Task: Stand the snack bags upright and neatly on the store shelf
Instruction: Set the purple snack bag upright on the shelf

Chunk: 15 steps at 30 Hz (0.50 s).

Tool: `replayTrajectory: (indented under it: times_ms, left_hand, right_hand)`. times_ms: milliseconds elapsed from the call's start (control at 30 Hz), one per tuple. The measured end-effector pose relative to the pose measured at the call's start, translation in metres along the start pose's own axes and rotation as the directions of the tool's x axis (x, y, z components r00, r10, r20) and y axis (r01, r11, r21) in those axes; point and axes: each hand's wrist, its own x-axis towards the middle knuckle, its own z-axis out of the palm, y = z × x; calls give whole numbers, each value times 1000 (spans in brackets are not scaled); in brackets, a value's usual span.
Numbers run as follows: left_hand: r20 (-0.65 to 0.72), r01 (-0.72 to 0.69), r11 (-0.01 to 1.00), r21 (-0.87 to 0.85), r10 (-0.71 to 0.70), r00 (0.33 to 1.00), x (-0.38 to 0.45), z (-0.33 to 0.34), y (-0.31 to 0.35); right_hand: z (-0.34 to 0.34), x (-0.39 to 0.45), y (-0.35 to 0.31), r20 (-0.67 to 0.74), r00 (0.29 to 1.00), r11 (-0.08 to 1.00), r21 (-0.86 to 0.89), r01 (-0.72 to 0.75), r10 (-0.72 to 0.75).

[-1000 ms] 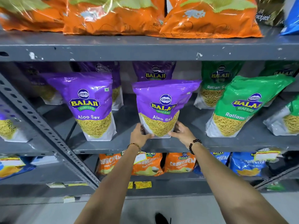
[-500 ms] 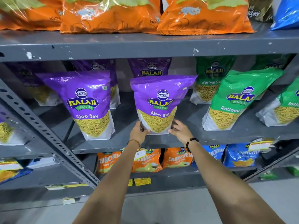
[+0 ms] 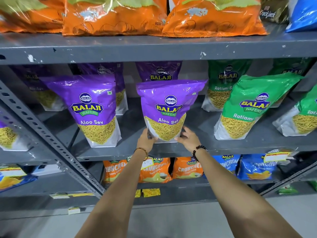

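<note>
A purple Aloo Sev bag (image 3: pixel 167 109) stands upright on the middle grey shelf (image 3: pixel 197 148), near its front edge. My left hand (image 3: pixel 145 140) grips its lower left corner and my right hand (image 3: pixel 187 140) holds its lower right corner. To its left another purple Aloo Sev bag (image 3: pixel 93 109) stands upright. On the right a green Ratlami Sev bag (image 3: pixel 248 107) leans to the right. More purple bags (image 3: pixel 159 73) and green bags (image 3: pixel 224 78) stand in the back row.
Orange chip bags (image 3: pixel 120 16) lie on the top shelf. Orange and blue Crunchem bags (image 3: pixel 187 167) fill the lower shelf. A slotted metal upright (image 3: pixel 42 131) runs diagonally at left. Another green bag (image 3: pixel 303 117) leans at far right.
The held purple bag has been pushed slightly back and stands straighter. Both hands stay at its lower corners. The view has shifted a little.
</note>
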Motion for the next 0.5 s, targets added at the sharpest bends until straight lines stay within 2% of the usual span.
replayTrajectory:
  times_ms: [133,367,433,500]
  left_hand:
    - [1,4,1000,-5,-4,1000,0,1,0]
    - [-28,-7,999,31,8,1000,-9,1,2]
    - [-83,-4,998,68,9,996,-18,0,2]
    - [-250,31,994,103,-4,968,-33,-3,-2]
  right_hand:
    - [1,1,-1,-57,998,998,-62,5,-8]
    - [0,-1,-2,-46,999,996,-80,-29,25]
    - [0,-2,-2,-48,996,996,-35,-78,77]
    - [1,-2,-1,-55,991,992,-6,-123,122]
